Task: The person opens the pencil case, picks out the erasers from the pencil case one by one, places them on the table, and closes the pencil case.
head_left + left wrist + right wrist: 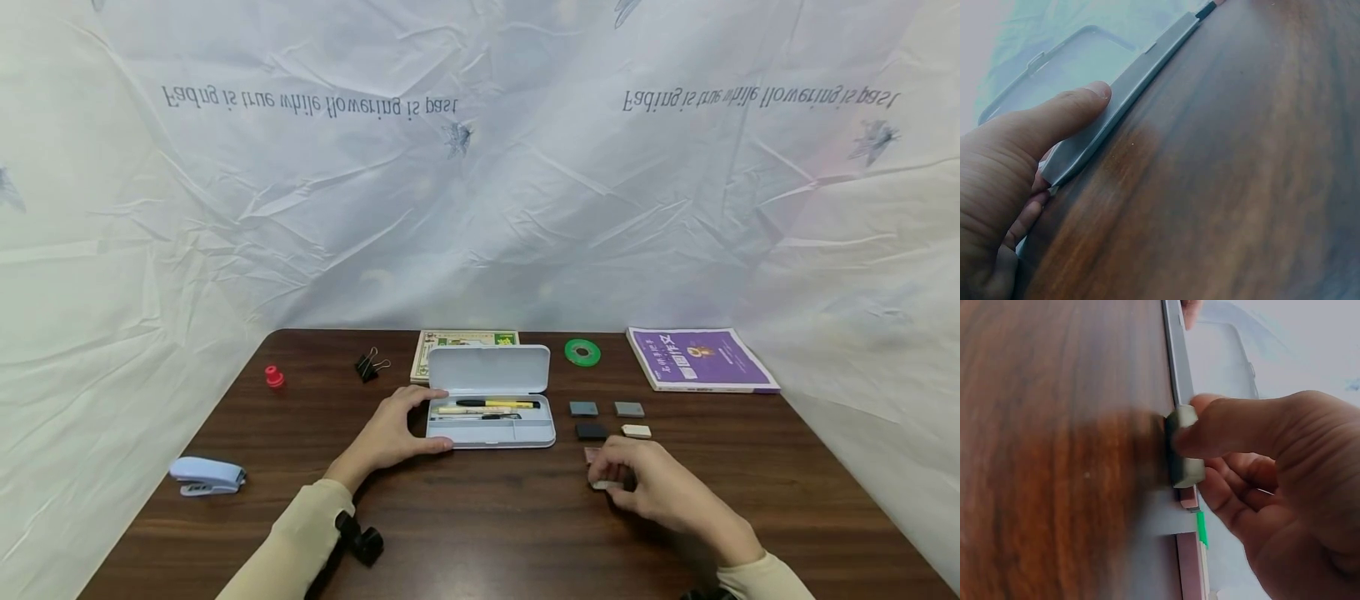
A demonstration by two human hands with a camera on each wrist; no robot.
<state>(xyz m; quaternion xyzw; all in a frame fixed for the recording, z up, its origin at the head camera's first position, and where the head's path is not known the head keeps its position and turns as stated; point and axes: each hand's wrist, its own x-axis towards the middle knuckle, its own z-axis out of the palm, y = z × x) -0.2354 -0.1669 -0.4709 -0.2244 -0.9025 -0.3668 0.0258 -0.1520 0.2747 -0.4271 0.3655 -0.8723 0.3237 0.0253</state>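
A pale-grey pencil case (491, 432) lies with its lid (489, 369) raised, holding several pens (498, 404) in its back compartment. My left hand (386, 429) holds the case's left end, thumb at the front edge and fingers toward the back; in the left wrist view the thumb (1079, 109) presses its front wall. To the right of the case, my right hand (652, 483) pinches a small whitish eraser (1190, 472) between thumb and fingers, close over the table. Partly hidden behind those fingers is a pink eraser (591, 455).
Behind the right hand lie blue-grey (582, 409), grey (629, 409), black (591, 431) and white (637, 431) erasers. A purple book (701, 360), green ring (582, 352), yellow-green booklet (420, 358), binder clips (367, 367), a red piece (274, 377) and a stapler (207, 475) surround the case.
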